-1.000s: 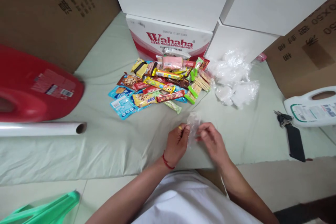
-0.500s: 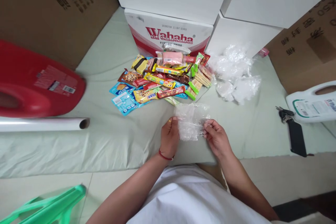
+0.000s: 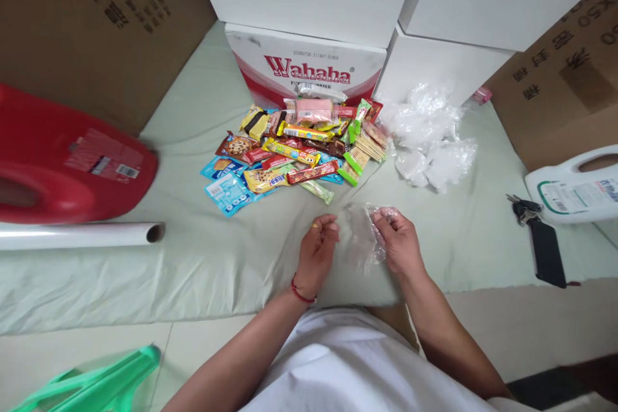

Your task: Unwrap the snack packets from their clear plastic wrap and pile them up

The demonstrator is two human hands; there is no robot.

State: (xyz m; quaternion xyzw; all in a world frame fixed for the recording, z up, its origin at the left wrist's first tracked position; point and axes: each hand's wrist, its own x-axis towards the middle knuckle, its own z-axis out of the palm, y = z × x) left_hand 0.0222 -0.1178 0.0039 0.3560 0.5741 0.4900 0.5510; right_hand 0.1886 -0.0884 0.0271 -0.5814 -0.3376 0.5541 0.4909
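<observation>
A clear, crumpled plastic bag point(image 3: 363, 246) hangs from my right hand point(image 3: 402, 241), whose thumb and fingers are closed on its right side. My left hand point(image 3: 318, 250), with a red cord at the wrist, is just left of the bag; its fingers are loosely curved and apart, with nothing in them. Beyond both hands lies a heap of wrapped snacks: a red-wrapped bar point(image 3: 313, 172), a yellow-wrapped bar point(image 3: 292, 152), a green-ended cracker pack point(image 3: 355, 164) and blue packets point(image 3: 229, 192). More clear plastic bags point(image 3: 429, 129) are piled to its right.
Behind the heap stands a white-and-red Wahaha carton point(image 3: 309, 61). At left are a large red jug point(image 3: 96, 167) and a white tube point(image 3: 77, 235). A white bottle point(image 3: 574, 190), keys point(image 3: 525, 209) and a black phone-like object point(image 3: 547, 252) lie right. A green stool point(image 3: 106, 383) stands below.
My left hand has come off the plastic bag, which was stretched between both hands. The bag now hangs bunched and partly blurred from my right hand.
</observation>
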